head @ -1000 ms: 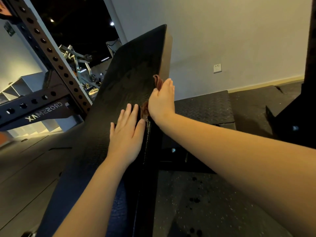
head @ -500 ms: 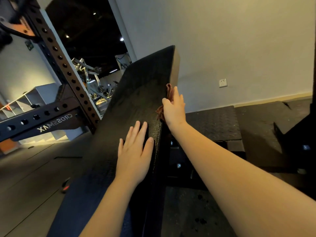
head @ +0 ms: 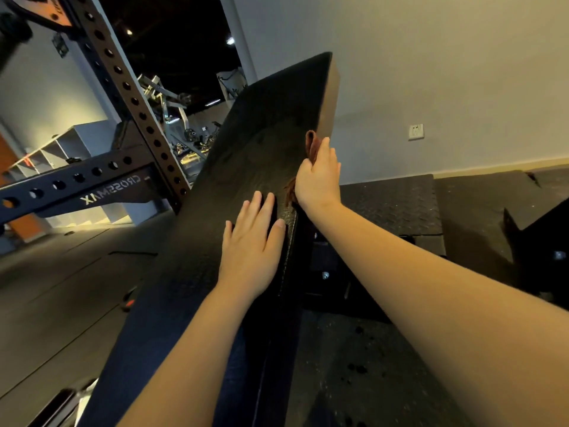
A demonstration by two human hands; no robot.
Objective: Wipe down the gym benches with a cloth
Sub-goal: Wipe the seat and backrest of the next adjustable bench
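A black padded gym bench (head: 246, 167) slopes up and away from me through the middle of the view. My right hand (head: 318, 180) presses a reddish-brown cloth (head: 311, 146) against the bench's right side edge; most of the cloth is hidden under the palm, with a fold showing above the fingers and a bit below the wrist. My left hand (head: 252, 245) lies flat on the pad's top surface, fingers spread slightly, just below and left of the right hand, holding nothing.
A black perforated rack upright (head: 135, 103) and crossbeam marked CROSSMAX (head: 92, 186) stand to the left. A raised rubber checker-plate platform (head: 391, 204) lies right of the bench. A wall with a socket (head: 416, 131) is behind. Shelving (head: 58, 149) stands at far left.
My right hand has slid the cloth a little farther up the bench's right edge. The left hand stays flat on the pad. The view has tilted up slightly.
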